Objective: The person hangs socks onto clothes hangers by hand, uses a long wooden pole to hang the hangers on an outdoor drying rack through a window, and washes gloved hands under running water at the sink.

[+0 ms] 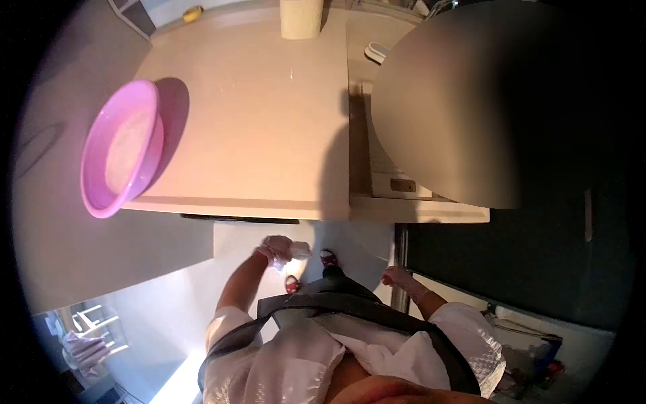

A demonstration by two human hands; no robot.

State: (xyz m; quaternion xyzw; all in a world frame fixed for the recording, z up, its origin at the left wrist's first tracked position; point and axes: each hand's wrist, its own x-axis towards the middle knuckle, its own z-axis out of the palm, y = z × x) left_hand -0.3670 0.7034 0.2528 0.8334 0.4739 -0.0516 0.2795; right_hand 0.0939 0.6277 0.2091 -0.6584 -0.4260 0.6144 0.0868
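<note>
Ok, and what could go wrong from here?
The pink basin sits at the front left of the counter, close to the edge, so a bump might tip it and spill the pale contents. The left hand appears to hold a white item over the floor; if the grip slackens, it could drop near the shoes.

The person wears a white shirt (282, 363) with loose short sleeves; the right sleeve (471, 334) looks slightly shiny. Over it is a dark apron (336, 299) with dark shoulder straps (449, 347). The left hand (277, 247) and right hand (398, 277) seem thinly gloved. Farther, red shoes (291, 284) have pale spots.
</note>
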